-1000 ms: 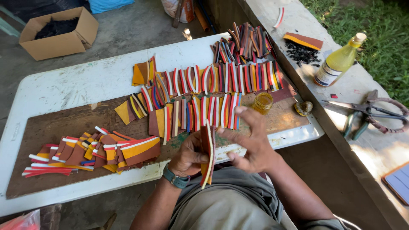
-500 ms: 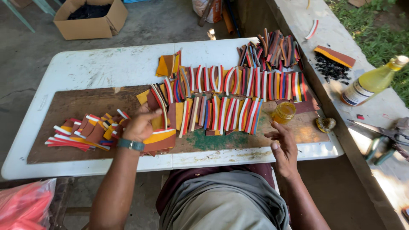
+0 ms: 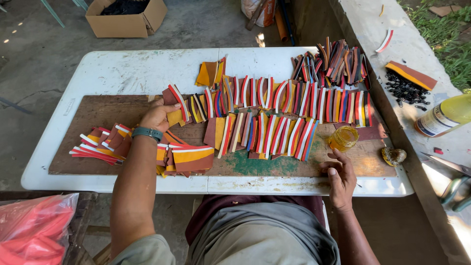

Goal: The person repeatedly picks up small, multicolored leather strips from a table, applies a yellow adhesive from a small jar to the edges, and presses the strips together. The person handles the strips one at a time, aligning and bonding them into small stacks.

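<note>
My left hand (image 3: 158, 115), with a watch on the wrist, grips a curved striped piece (image 3: 177, 99) in brown, red and white at the left end of the rows of striped pieces (image 3: 274, 110). These rows lie on a brown board (image 3: 98, 115) on the white table (image 3: 132, 68). Just below the hand is a small stack of orange and brown pieces (image 3: 189, 158). My right hand (image 3: 339, 177) rests flat on the board's near edge, holding nothing. A small jar of yellow liquid (image 3: 343, 138) stands just beyond its fingers.
A loose pile of red and brown pieces (image 3: 100, 145) lies at the board's left. A heap of dark strips (image 3: 333, 61) sits at the back right. On the ledge at right are black bits (image 3: 405, 91), a yellow bottle (image 3: 446, 115) and shears (image 3: 454, 184). Cardboard box (image 3: 125, 17) beyond; red bag (image 3: 34, 228) at lower left.
My left hand has gone from the stack of orange and brown pieces up to the left end of the rows with a striped piece. My right hand stays by the jar.
</note>
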